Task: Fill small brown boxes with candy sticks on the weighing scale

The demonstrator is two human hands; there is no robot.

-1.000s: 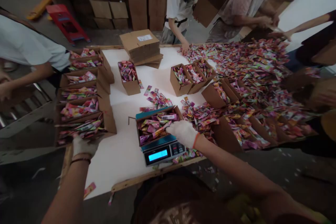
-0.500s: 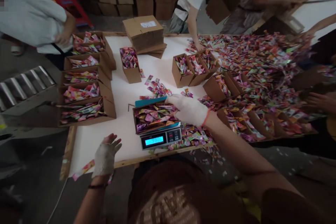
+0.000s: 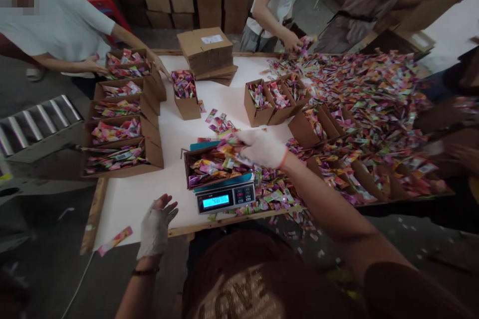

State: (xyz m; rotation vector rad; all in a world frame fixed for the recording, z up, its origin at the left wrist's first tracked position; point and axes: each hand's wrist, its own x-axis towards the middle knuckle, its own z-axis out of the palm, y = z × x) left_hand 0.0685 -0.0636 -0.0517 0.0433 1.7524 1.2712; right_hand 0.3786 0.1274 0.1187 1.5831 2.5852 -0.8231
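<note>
My right hand [image 3: 264,148], in a white glove with bare fingertips, is over the right end of an open cardboard box [image 3: 186,172], its fingers closed on some small colourful packets [image 3: 229,145]. More packets fill this box, which rests on a digital scale [image 3: 226,199] with a blue-lit display. My left hand [image 3: 155,227], gloved the same way, hovers at the table's front edge, fingers apart and holding nothing. A single packet [image 3: 115,240] lies at the table corner to its left.
Filled boxes [image 3: 153,152] line the table's left side, beside a roller conveyor [image 3: 39,124]. Flattened cartons [image 3: 205,52] are stacked at the back. A large packet heap [image 3: 374,84] and more filled boxes [image 3: 258,109] cover the right. Co-workers stand around the table.
My right hand has shifted slightly left, with packets at its fingers, and the scale's reading has changed. The left co-worker's hands have reached to the boxes; another co-worker has lifted packets from the heap.
</note>
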